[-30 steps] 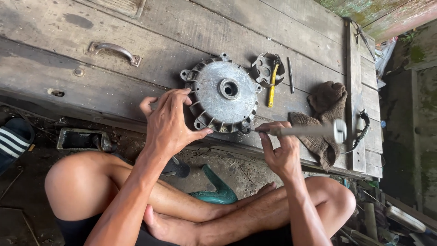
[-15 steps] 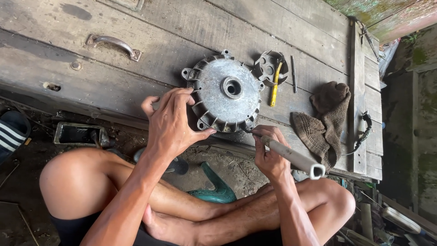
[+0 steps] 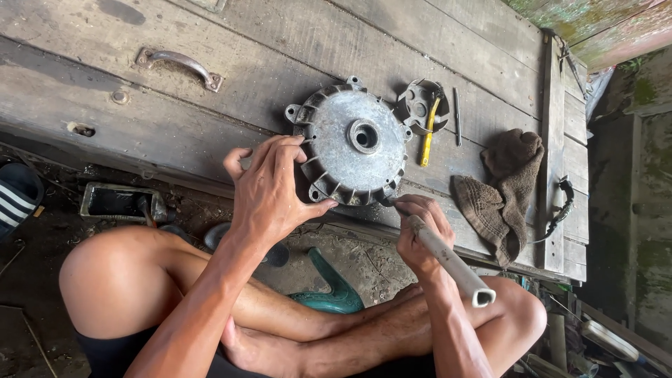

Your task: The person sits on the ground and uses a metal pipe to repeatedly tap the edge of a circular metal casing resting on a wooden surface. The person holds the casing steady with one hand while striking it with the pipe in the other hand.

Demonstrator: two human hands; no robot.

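Main object: a round, grey metal housing (image 3: 353,143) with ribbed edges and a central hole lies flat on a weathered wooden board (image 3: 210,42), near its front edge.
Left hand: the left hand (image 3: 269,189) is spread open over the housing's near left rim, fingertips pressing on the ribs to steady it.
Right hand: the right hand (image 3: 418,227) is closed around a pale metal tube (image 3: 451,262), whose far end meets the housing's lower right rim; the open end points back toward the knee.
Progress: the housing looks whole and in place; judging from the tube set against the rim, work on that edge is under way, with nothing visibly loosened.
Nearby: a smaller round metal part (image 3: 418,105) with a yellow-handled tool (image 3: 428,133) across it sits just beyond; a brown rag (image 3: 507,185) lies to the right.
Further out: a metal handle (image 3: 178,64) is fixed to the board; the person sits cross-legged on the ground.
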